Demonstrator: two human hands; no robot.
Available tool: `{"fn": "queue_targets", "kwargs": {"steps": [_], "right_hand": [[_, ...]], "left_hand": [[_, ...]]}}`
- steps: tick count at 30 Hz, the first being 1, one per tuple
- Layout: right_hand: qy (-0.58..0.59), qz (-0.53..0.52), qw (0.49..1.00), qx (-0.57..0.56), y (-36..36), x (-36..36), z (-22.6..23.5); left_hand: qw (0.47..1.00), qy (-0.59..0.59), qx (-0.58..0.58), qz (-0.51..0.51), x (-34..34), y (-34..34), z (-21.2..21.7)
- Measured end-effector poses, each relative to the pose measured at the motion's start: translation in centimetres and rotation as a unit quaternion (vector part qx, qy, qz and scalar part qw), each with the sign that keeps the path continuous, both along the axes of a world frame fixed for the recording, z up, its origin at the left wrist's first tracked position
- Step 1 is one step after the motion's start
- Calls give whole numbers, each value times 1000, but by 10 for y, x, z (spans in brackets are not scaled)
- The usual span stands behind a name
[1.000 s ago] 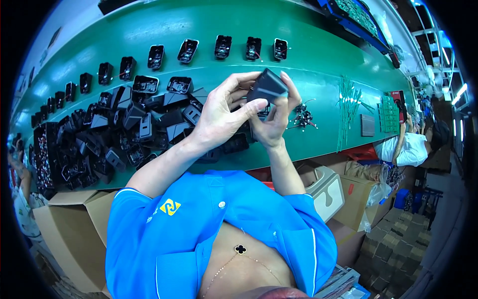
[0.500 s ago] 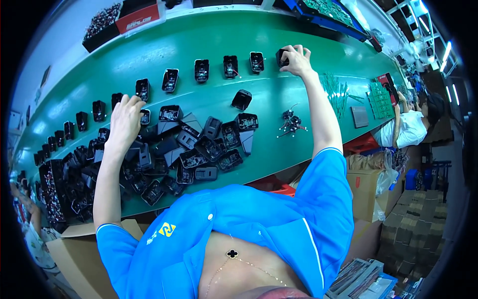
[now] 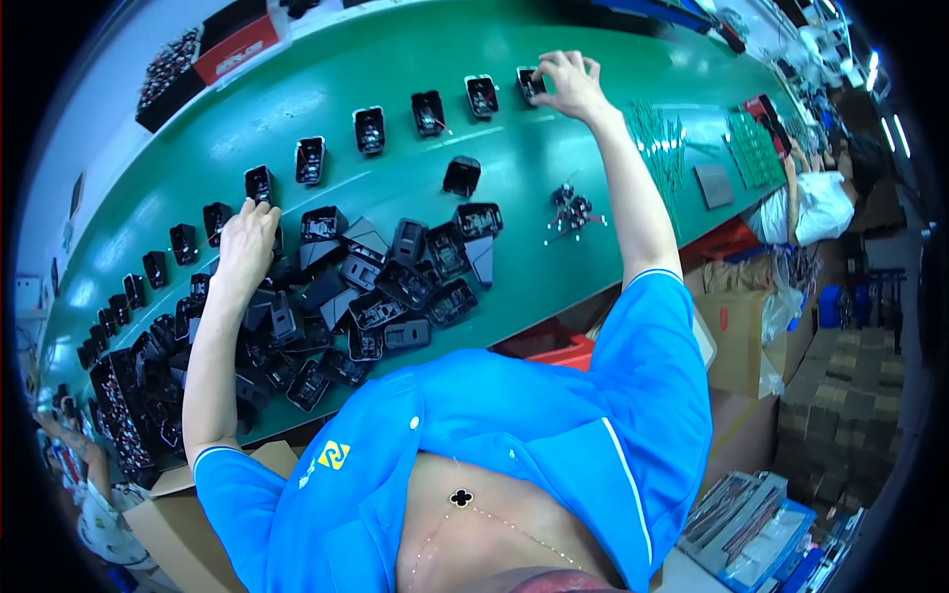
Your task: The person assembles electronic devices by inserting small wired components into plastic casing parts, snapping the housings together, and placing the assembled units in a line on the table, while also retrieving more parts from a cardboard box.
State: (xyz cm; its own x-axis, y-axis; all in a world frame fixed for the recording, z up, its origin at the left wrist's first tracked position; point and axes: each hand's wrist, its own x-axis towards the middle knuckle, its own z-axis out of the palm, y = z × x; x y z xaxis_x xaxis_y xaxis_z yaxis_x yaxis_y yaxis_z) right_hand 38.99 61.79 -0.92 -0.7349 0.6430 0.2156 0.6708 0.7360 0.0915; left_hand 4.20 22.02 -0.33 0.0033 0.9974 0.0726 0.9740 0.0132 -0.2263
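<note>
Head view: the right hand point(image 3: 565, 84) is stretched far out across the green table point(image 3: 326, 89). Its fingers curl down on a small black box point(image 3: 531, 83) at the end of a row of black boxes point(image 3: 370, 129). The hand is touching the box and seems to grip it, but I cannot tell how tight. The left hand point(image 3: 247, 240) rests flat on a big pile of black boxes point(image 3: 366, 287). Its fingers are spread and loose, touching the boxes on top, and it is not gripping any of them. The row runs in a curve along the far side of the table, each box standing a little apart from the next. One black box point(image 3: 462, 176) lies alone between the row and the pile. A little bunch of small wired parts point(image 3: 570, 211) sits just to the right of the pile. Thin green sticks point(image 3: 660, 138) lie further right, near green boards point(image 3: 753, 146). Brown cardboard boxes point(image 3: 732, 326) stand beside the table.
</note>
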Motion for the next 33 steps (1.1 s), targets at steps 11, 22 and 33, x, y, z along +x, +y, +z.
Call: {"fn": "queue_targets", "kwargs": {"steps": [11,22,33], "right_hand": [[135,-18,944,-299,-136,101,6],[315,-48,871,-374,-154,108,-29],[136,-105,960,-223,-170,75,-11]], "left_hand": [[999,-8,47,-12,14,9,41],[457,-868,120,150,100,-15,54],[236,-958,123,108,153,-16,41]]}}
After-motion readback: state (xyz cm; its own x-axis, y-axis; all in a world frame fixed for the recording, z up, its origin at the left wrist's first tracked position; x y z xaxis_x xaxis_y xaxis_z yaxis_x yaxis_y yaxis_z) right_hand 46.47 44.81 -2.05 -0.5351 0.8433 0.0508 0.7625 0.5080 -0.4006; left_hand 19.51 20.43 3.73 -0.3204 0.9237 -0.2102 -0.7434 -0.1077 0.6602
